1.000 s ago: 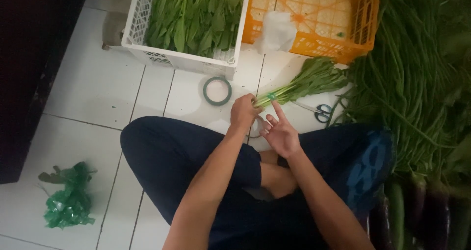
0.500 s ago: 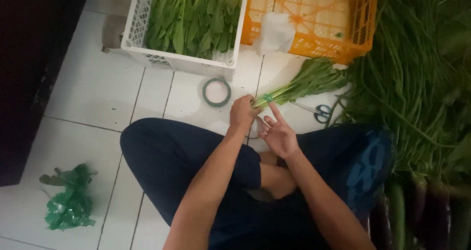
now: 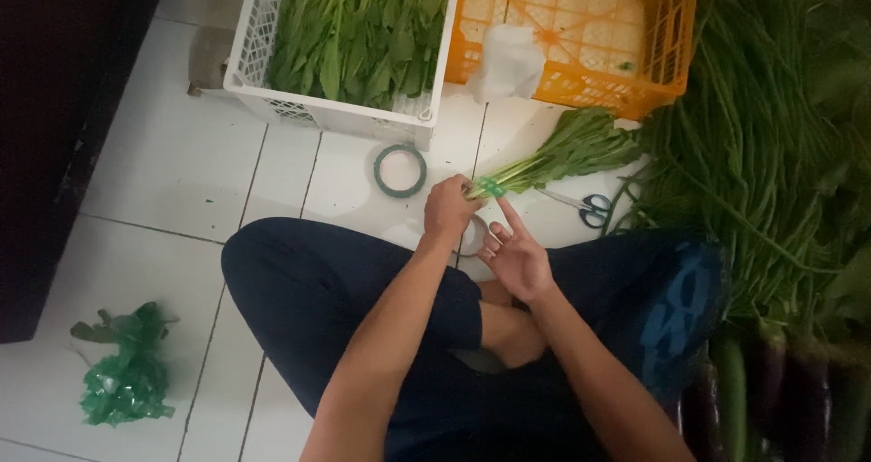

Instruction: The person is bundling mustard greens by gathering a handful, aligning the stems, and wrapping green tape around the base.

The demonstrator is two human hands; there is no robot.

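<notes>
Bundle of greens (image 3: 553,154) lies on the white tile floor (image 3: 172,163) before our knees, below the orange crate (image 3: 653,54) and white crate (image 3: 263,99). Our left hand (image 3: 449,208) grips its stems; our right hand (image 3: 517,258), fingers loosened, touches the green band (image 3: 490,187). Scissors (image 3: 590,206) and tape roll (image 3: 400,170) lie nearby.

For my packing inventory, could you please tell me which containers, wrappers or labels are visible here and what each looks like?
White crate: top left on the floor, slatted plastic, full of leafy greens.
Orange crate: beside it on the right, slatted plastic, nearly empty.
White bag: crumpled, in the orange crate's near corner.
No labels, signs or screens are in view.
</notes>
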